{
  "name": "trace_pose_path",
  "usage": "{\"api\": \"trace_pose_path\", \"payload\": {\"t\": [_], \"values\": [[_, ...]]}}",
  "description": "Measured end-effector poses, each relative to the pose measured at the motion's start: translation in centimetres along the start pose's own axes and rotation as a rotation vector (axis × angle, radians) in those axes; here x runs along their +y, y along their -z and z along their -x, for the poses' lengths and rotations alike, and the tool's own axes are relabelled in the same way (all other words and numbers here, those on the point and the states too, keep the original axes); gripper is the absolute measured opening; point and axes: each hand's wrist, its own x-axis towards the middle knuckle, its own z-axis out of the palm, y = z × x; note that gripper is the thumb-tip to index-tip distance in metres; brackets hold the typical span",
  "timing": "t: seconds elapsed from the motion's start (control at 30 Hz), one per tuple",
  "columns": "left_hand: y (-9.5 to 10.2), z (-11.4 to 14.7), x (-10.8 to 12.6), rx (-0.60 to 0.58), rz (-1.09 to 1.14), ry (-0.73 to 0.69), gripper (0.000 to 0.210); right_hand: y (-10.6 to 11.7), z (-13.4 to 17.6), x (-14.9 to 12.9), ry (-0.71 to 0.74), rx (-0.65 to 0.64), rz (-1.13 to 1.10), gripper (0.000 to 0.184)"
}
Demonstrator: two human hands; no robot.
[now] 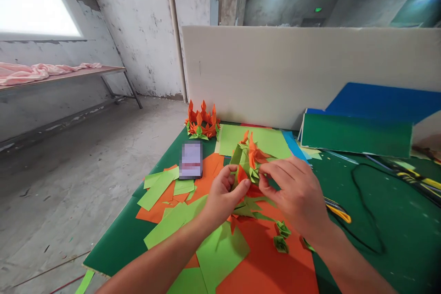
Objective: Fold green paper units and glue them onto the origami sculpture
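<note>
Above the table I hold a folded paper piece (255,154) of green and orange paper with pointed orange parts. My left hand (225,193) is closed on its left side, thumb pressed on the front. At its right side, my right hand (296,188) pinches a green folded part between thumb and fingers. Small green folded paper pieces (280,242) lie below my right hand on an orange sheet (268,266). Green paper sheets (220,257) lie under my left forearm. Part of the held piece is hidden by my fingers.
A finished-looking orange and green paper crown (202,121) stands at the table's back left corner, behind a phone (190,161). Cut paper strips (158,188) lie left. Green and blue boards (358,133), a black cable (365,206) and yellow-handled tools (339,211) are right. A white panel (258,73) borders the back.
</note>
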Motion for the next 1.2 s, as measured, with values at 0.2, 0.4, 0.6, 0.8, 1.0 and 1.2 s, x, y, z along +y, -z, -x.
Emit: {"api": "trace_pose_path", "payload": {"t": [0.2, 0.4, 0.6, 0.8, 1.0, 1.2], "values": [[0.0, 0.0, -0.1, -0.025, 0.014, -0.045, 0.040, -0.1, 0.2, 0.3, -0.027, -0.047, 0.046, 0.011], [-0.1, 0.2, -0.2, -0.081, 0.011, -0.026, 0.038, 0.0, 0.2, 0.0, -0.005, -0.087, 0.117, 0.010], [-0.2, 0.1, 0.2, -0.014, 0.068, -0.080, 0.027, 0.4, 0.1, -0.8, -0.008, -0.061, 0.049, 0.008], [-0.3, 0.0, 0.3, 0.004, 0.071, -0.081, 0.026, 0.5, -0.1, -0.7, -0.025, -0.064, -0.078, 0.006], [-0.4, 0.1, 0.0, 0.051, -0.030, -0.082, 0.031, -0.1, -0.1, -0.6, 0.037, -0.066, 0.001, 0.007], [-0.5, 0.3, 0.2, 0.104, -0.024, -0.046, 0.041, -0.3, 0.2, -1.1, 0.100, -0.057, 0.107, 0.008]]}}
